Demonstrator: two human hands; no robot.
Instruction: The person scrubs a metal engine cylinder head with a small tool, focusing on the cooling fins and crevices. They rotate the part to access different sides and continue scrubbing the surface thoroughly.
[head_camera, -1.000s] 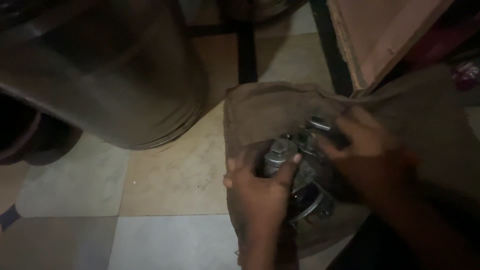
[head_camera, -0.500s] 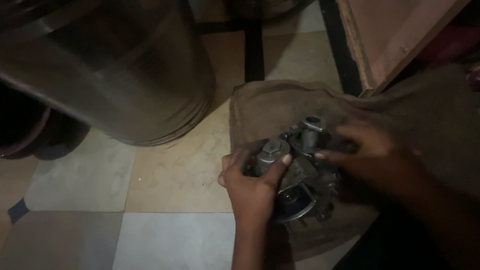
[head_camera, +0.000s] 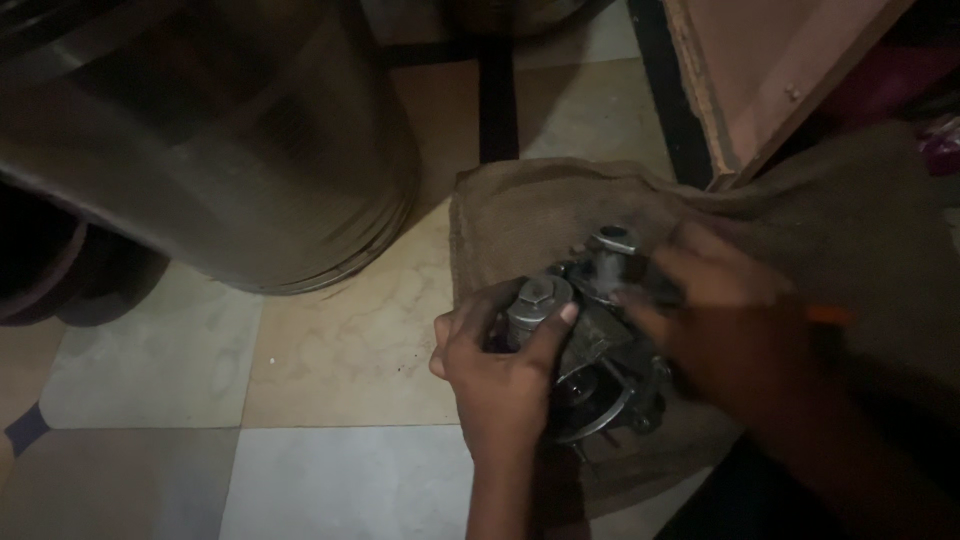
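A grey metal machine part (head_camera: 590, 340) with bolt-like fittings on top rests on a brown burlap sack (head_camera: 540, 215) spread on the tiled floor. My left hand (head_camera: 500, 365) grips the part's left side, thumb hooked over a hexagonal fitting (head_camera: 538, 298). From the right, my right hand (head_camera: 725, 320) lies on the part, fingers closed near a second upright fitting (head_camera: 610, 250). An orange sliver (head_camera: 828, 316) shows by my right hand; what it is I cannot tell.
A large round metal drum (head_camera: 210, 140) stands at the upper left on the tiles (head_camera: 340, 350). A wooden board (head_camera: 770, 70) leans at the upper right, over the sack's edge. The scene is dim.
The view has shifted slightly. My left thumb has slid further over the hexagonal fitting, and my right hand has crept leftward onto the part. The part stays on the sack.
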